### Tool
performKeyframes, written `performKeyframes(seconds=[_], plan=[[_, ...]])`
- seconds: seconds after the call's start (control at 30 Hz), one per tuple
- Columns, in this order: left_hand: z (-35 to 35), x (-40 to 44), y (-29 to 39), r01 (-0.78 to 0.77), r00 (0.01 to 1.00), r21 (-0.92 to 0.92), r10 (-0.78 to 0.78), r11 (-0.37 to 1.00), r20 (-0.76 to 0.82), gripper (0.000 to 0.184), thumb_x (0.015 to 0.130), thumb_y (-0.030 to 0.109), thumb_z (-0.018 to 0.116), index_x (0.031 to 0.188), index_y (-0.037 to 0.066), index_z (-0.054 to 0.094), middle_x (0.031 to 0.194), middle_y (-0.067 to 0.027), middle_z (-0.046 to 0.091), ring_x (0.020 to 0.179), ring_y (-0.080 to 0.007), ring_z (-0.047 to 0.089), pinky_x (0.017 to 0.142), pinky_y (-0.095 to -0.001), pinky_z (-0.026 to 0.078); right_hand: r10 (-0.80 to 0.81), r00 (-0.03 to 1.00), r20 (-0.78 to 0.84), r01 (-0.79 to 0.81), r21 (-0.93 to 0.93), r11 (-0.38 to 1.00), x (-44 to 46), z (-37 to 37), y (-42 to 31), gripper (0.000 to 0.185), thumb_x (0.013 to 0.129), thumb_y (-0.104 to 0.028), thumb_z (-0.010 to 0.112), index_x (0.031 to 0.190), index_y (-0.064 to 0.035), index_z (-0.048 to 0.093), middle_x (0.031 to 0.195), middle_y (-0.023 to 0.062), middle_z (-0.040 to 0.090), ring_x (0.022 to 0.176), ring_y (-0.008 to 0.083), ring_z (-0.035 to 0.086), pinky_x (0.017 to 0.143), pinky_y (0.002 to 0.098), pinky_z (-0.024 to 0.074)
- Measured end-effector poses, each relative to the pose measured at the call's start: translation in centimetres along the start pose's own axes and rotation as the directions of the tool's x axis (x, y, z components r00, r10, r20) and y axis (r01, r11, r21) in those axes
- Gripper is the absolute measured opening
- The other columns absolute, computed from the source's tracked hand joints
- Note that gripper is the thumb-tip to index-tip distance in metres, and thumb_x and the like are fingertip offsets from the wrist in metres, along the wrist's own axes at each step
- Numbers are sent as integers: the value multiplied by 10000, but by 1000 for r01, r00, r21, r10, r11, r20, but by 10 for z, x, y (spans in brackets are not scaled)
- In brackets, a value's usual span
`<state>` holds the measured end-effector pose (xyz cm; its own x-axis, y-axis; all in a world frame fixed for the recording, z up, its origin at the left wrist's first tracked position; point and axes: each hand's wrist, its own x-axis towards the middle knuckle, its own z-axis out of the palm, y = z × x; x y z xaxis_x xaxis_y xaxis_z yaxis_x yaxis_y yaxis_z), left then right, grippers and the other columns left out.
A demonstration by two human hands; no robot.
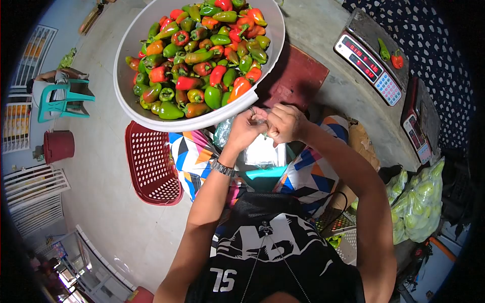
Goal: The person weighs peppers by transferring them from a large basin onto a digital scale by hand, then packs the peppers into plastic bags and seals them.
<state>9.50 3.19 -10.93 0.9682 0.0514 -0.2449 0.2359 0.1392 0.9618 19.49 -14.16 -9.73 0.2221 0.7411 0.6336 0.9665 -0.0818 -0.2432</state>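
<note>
Both of my hands meet just below the rim of a large white basin (189,123) full of red and green peppers (202,55). My left hand (246,129), with a watch on its wrist, has its fingers pinched together. My right hand (285,123) is closed and touches the left fingertips. Whatever lies between the fingers is too small to make out. Beneath the hands, clear plastic bags (265,154) rest over my lap, above a teal object (266,177).
A red perforated basket (151,166) stands at the left. Two digital scales (368,68) are at the right, one bearing two peppers (396,59). Bagged green produce (419,202) lies lower right. A person sits on a teal chair (63,101) far left.
</note>
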Motion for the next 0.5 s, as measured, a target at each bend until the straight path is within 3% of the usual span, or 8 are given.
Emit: performKeyframes(seconds=[0.23,0.33,0.5], plan=[[7,0,-7,24,995,256,2,966,-102,204,877,-54,707,1066,0,652,1039,-26,693,960,-82,658,869,-247,549,-17,1000,0,17,44,999,4,1,0,165,575,-86,634,708,-68,537,671,74,470,597,268,528,513,373,448],[6,-1,-11,-101,991,91,108,991,-77,205,893,-45,716,1084,9,660,1056,-30,697,982,-89,658,883,-253,545,20,1000,-3,-19,99,995,6,-7,1,167,581,-40,632,711,-62,530,674,79,472,604,283,527,524,381,449],[4,-5,-6,-47,999,-103,48,994,7,206,916,-2,744,1108,22,673,1086,-29,706,1017,-95,655,908,-268,537,135,991,23,-137,167,976,-12,-8,-4,163,641,25,630,752,-48,535,710,95,509,643,307,536,580,401,469]])
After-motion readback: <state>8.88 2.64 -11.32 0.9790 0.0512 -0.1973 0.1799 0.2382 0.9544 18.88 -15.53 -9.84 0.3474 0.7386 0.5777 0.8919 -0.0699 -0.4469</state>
